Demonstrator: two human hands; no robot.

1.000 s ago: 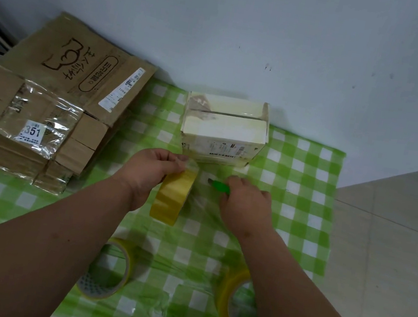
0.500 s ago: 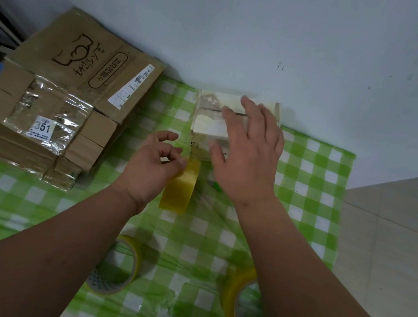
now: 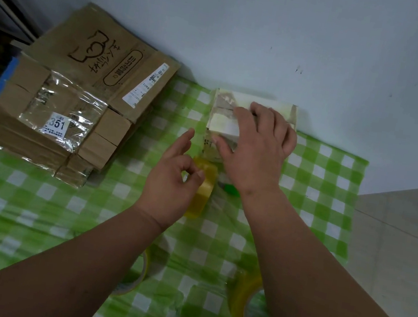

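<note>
A small white box [image 3: 224, 126] sits at the far edge of a green checked cloth [image 3: 322, 176], close to a pale wall [image 3: 250, 28]. The right grip [image 3: 261, 150], a bare hand, lies released and flat on top of the box, fingers straight and thumb against its front face. Just in front of the box a yellow tape roll [image 3: 205, 185] stands on its edge. The left grip [image 3: 171, 182] pinches the roll's upper rim between thumb and forefinger, its other fingers spread. A small green object [image 3: 231, 190], partly hidden, lies beside the right wrist. Nearer the person are 2 more rolls, 1 [image 3: 142, 268] half under the left forearm and 1 [image 3: 245, 301] beside the right forearm. A stack of flattened cardboard boxes [image 3: 76, 88] lies at the left, 1 label reading 351. Tiled floor [image 3: 402, 244] shows at the right.
</note>
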